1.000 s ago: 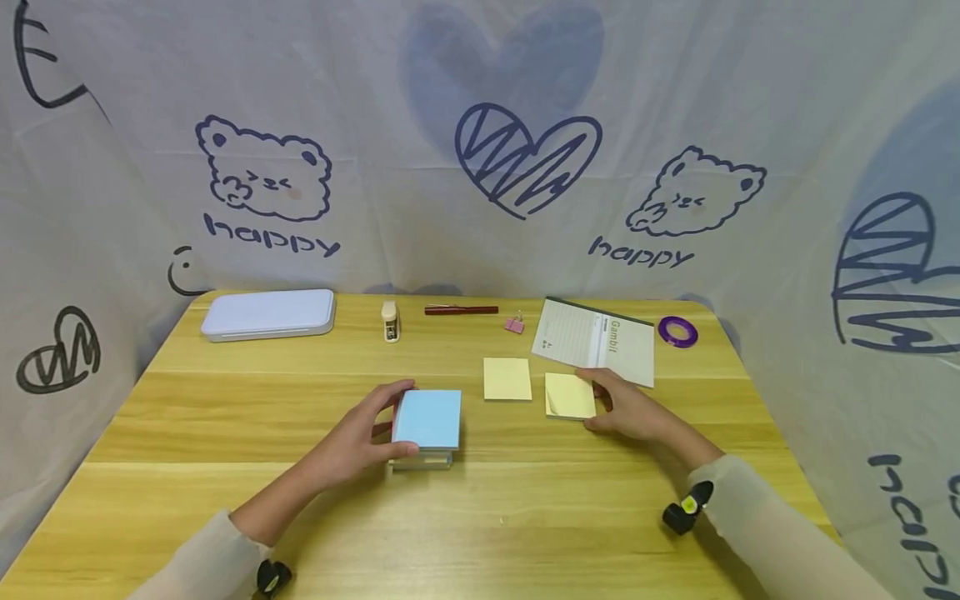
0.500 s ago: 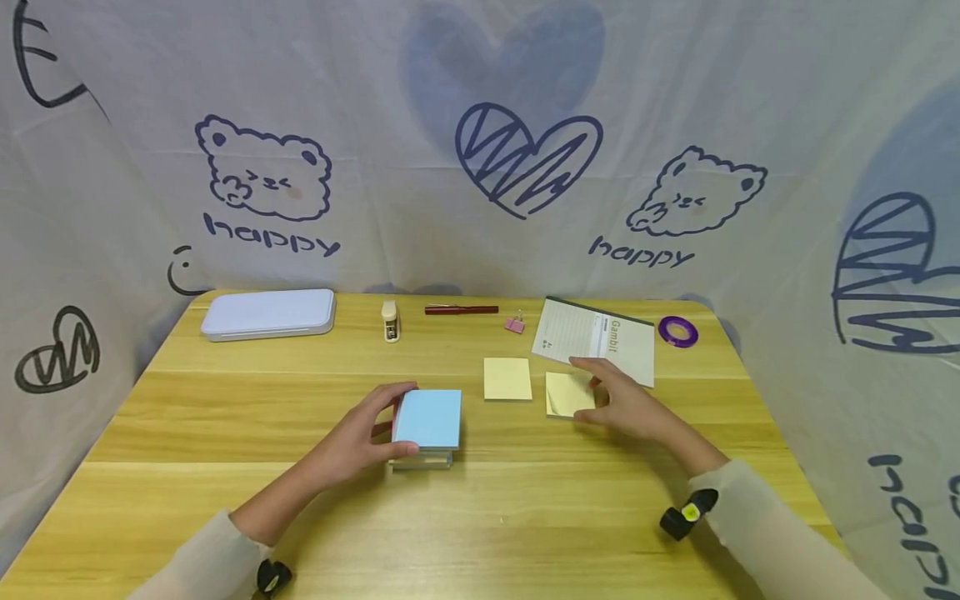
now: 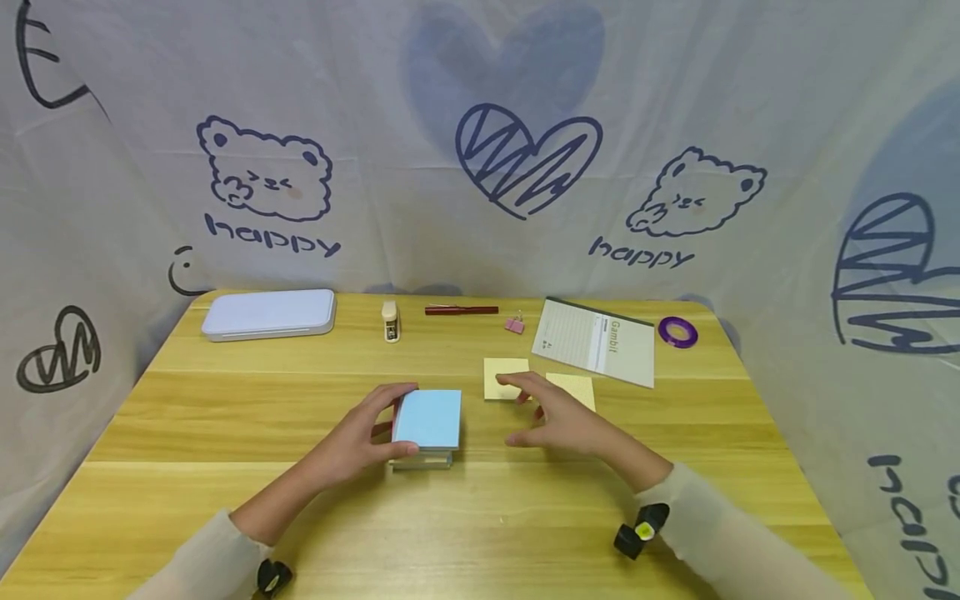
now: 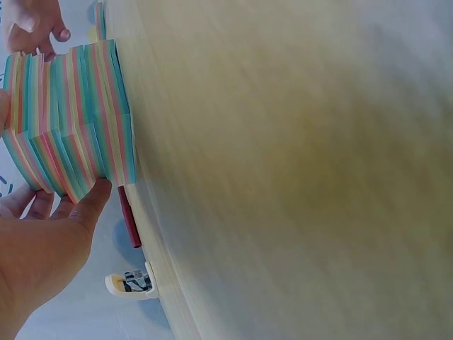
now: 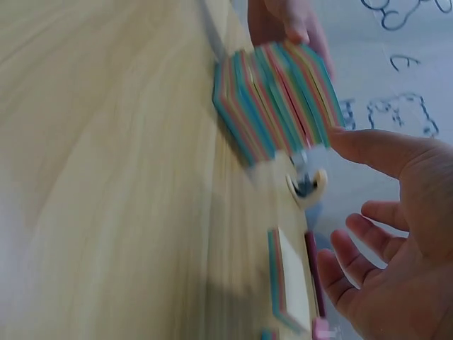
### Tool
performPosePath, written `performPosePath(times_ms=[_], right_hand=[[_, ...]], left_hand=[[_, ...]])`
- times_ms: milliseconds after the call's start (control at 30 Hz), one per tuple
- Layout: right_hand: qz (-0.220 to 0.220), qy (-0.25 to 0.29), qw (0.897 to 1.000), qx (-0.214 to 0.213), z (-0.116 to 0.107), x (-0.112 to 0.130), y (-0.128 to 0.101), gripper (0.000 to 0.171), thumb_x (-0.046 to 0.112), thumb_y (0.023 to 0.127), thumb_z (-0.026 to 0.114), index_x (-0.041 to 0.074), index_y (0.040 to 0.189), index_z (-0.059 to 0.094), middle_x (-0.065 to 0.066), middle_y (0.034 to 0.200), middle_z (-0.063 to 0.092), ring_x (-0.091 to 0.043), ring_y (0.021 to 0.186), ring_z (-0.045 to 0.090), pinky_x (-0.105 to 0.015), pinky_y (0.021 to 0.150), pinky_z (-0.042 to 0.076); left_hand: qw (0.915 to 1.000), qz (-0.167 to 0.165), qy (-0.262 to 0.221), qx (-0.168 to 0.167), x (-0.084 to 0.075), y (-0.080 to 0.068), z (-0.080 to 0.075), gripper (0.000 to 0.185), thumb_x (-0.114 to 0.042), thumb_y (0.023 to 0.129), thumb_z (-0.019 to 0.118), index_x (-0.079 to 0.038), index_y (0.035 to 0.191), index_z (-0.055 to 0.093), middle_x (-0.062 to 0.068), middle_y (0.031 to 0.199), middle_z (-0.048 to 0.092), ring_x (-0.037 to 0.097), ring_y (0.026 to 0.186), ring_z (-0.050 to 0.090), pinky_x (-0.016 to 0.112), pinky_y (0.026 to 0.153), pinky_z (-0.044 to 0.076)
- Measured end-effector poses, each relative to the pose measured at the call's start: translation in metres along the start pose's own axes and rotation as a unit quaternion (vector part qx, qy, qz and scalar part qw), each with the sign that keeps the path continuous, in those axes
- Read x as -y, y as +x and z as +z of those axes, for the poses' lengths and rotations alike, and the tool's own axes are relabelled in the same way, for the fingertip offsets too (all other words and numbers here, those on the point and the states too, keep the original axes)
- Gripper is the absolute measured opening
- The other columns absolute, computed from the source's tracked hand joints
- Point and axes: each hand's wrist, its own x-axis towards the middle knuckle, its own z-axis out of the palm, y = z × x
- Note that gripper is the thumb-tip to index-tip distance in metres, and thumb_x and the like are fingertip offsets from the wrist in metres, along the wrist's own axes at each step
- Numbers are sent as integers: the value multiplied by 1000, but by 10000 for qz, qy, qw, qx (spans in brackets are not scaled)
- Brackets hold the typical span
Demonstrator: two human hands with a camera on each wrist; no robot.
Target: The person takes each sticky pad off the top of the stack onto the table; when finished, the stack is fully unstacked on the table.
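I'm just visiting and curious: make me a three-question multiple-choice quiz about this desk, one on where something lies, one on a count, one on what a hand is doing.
1. Where does the purple tape ring lie?
A. beside the tin case
B. right of the notebook
C. on the paper block

2. How many loose yellow sticky notes lie on the table?
A. two
B. four
C. none

3. What is the left hand doing?
A. writing with the pen
B. gripping the paper block
C. lying flat on bare wood

Answers: 1 B, the ring sits just right of the notebook. 2 A, one note and another. 3 B, its fingers curl round the paper block.
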Motion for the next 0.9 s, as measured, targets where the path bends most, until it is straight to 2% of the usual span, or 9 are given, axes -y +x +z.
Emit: performPosePath(times_ms=[200,500,700,800,900], right_hand=[[-175,226,9993,236,19,15,12,86,23,89,84,9,159,37,-14,152,46,-32,123,52,-49,91,56],[-281,99,9994,181,37,32,26,91,33,87,86,21,161,36,-3,153,46,-25,125,55,-45,90,57],[-421,101,9989,163,46,40,32,94,35,86,86,10,161,35,-7,159,40,-25,126,54,-50,95,55],[-396,51,9991,129,50,43,34,93,35,87,86,9,160,36,-9,158,42,-24,128,53,-50,101,52],[-385,61,9992,68,52,44,34,90,34,87,85,9,159,38,-10,154,46,-24,127,54,-51,102,52]], left_hand=[[10000,-3,21,2,0,0,0,81,-20,89,82,-9,156,39,16,153,41,35,140,40,55,110,45],[10000,-4,-38,14,1,1,0,79,-17,90,81,-6,156,38,16,153,40,38,141,39,58,110,44],[10000,11,7,0,1,1,0,79,-18,90,81,-6,156,38,16,152,42,38,140,40,58,110,44],[10000,17,25,-4,1,0,0,80,-18,90,82,-5,156,38,16,152,41,38,140,41,58,109,45],[10000,27,63,15,2,0,0,83,-16,88,83,-4,156,37,17,154,40,39,141,40,58,109,45]])
